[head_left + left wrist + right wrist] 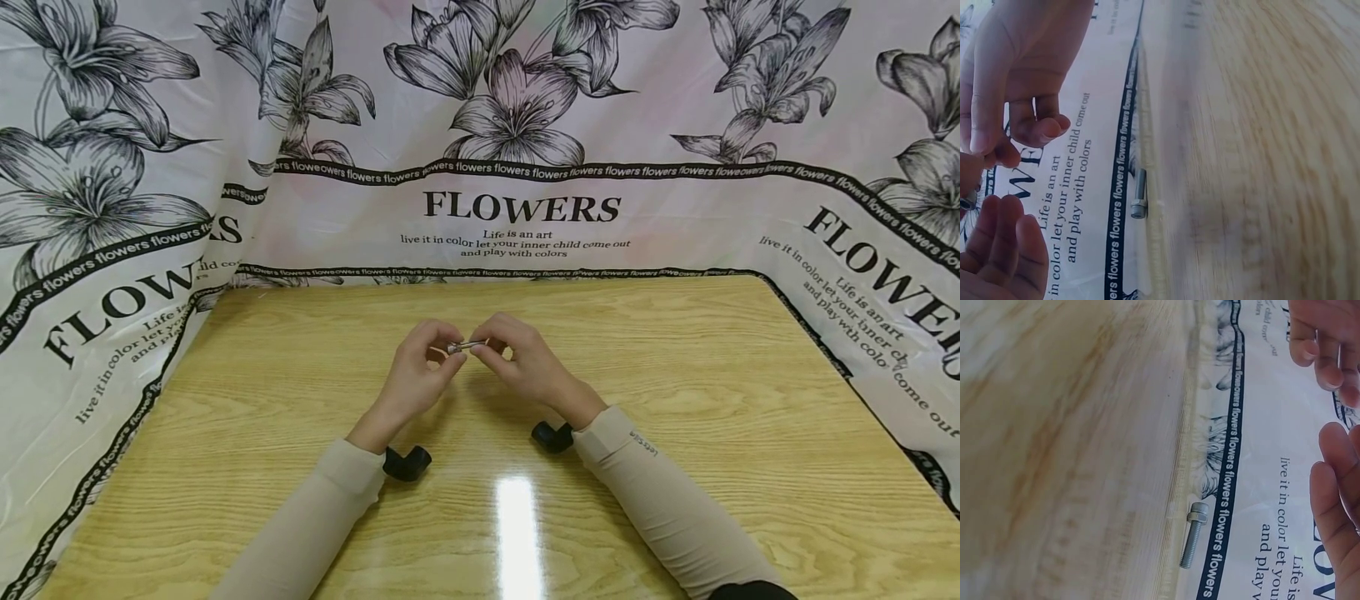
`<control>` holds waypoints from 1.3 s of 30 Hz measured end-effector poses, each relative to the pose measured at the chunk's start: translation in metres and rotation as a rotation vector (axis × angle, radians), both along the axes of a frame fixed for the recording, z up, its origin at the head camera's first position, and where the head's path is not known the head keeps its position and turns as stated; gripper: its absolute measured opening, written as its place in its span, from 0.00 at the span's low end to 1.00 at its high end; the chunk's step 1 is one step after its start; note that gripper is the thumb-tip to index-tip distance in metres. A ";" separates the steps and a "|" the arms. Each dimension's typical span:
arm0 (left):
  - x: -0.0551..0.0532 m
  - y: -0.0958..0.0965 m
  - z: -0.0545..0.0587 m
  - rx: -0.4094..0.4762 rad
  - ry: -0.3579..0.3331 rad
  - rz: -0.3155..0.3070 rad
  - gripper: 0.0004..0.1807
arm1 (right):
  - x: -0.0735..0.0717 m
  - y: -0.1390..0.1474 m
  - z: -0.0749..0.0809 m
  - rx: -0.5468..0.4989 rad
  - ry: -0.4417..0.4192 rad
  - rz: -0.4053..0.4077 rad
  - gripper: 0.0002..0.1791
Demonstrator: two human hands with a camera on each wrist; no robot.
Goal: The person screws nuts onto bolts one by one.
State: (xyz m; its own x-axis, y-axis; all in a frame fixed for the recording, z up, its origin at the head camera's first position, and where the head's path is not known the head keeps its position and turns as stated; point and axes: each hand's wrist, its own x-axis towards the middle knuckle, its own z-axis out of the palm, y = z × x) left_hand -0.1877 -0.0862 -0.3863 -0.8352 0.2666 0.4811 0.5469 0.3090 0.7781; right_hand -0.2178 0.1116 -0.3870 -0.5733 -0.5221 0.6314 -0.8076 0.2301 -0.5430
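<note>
In the head view both hands meet over the middle of the table. My left hand (pixel 418 375) pinches the thicker end of a small silver bolt (pixel 467 344) between thumb and fingers. From the other side my right hand (pixel 525 360) pinches the bolt's thin end. Fingertips cover parts of it, and only a sliver of metal (pixel 967 203) shows in the left wrist view. A second bolt, with a nut near its head, appears by the table's far edge in the left wrist view (pixel 1139 194) and right wrist view (pixel 1193 534). I cannot make it out in the head view.
The glossy wooden table (pixel 300 367) has a bright glare strip near the front. Flower-printed cloth (pixel 517 217) borders its back and sides. A black wrist fitting (pixel 407 464) sits below the left wrist, and another black fitting (pixel 552 437) below the right.
</note>
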 end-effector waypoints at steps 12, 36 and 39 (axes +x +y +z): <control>0.000 -0.002 0.000 -0.044 -0.092 0.042 0.12 | 0.000 0.000 0.000 0.005 -0.009 0.001 0.03; 0.001 -0.002 0.001 -0.069 -0.076 0.070 0.13 | 0.001 0.000 0.000 0.006 -0.010 -0.008 0.03; 0.001 -0.001 0.001 -0.041 -0.098 0.062 0.11 | 0.001 0.000 0.000 0.005 -0.015 -0.012 0.03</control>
State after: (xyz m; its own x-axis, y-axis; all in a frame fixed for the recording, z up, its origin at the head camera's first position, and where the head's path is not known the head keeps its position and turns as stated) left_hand -0.1867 -0.0874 -0.3853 -0.8930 0.2305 0.3864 0.4479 0.3727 0.8127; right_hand -0.2171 0.1117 -0.3866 -0.5890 -0.5184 0.6199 -0.7964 0.2421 -0.5542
